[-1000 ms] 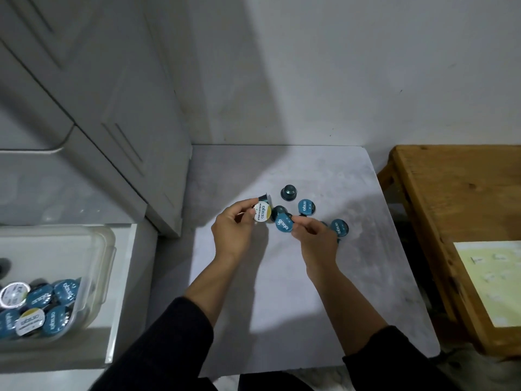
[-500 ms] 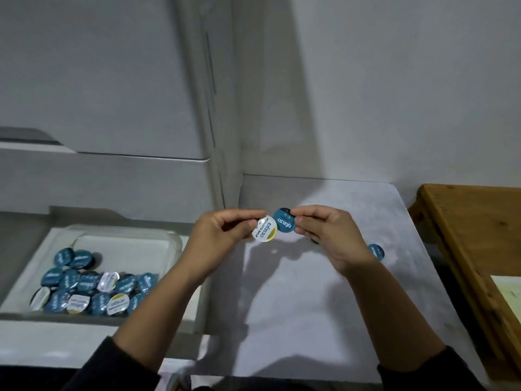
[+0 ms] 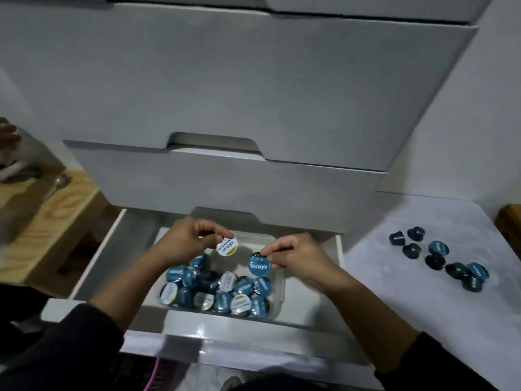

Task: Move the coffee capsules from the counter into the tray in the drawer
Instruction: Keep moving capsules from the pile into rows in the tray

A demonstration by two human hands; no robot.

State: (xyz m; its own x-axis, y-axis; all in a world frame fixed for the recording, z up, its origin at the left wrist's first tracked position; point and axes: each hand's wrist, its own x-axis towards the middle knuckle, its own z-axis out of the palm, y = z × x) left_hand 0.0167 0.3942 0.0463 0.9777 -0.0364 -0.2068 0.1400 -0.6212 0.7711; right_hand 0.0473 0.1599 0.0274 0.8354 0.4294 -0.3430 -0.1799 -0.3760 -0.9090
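now left hand [image 3: 186,244] fingers pinching white capsule [image 3: 227,246], right hand [image 3: 296,256] fingers pinching blue capsule [image 3: 259,265], above tray [image 3: 277,294].

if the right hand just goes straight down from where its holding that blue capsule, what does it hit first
Most likely the pile of capsules in the clear tray. The right hand holds its blue-lidded capsule above the pile's right end, though depth is hard to judge.

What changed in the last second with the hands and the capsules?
Both hands carried their capsules from the counter leftward to above the tray in the drawer. The left hand grips the white capsule, the right hand the blue one. Neither has let go. The other capsules on the counter stay put.
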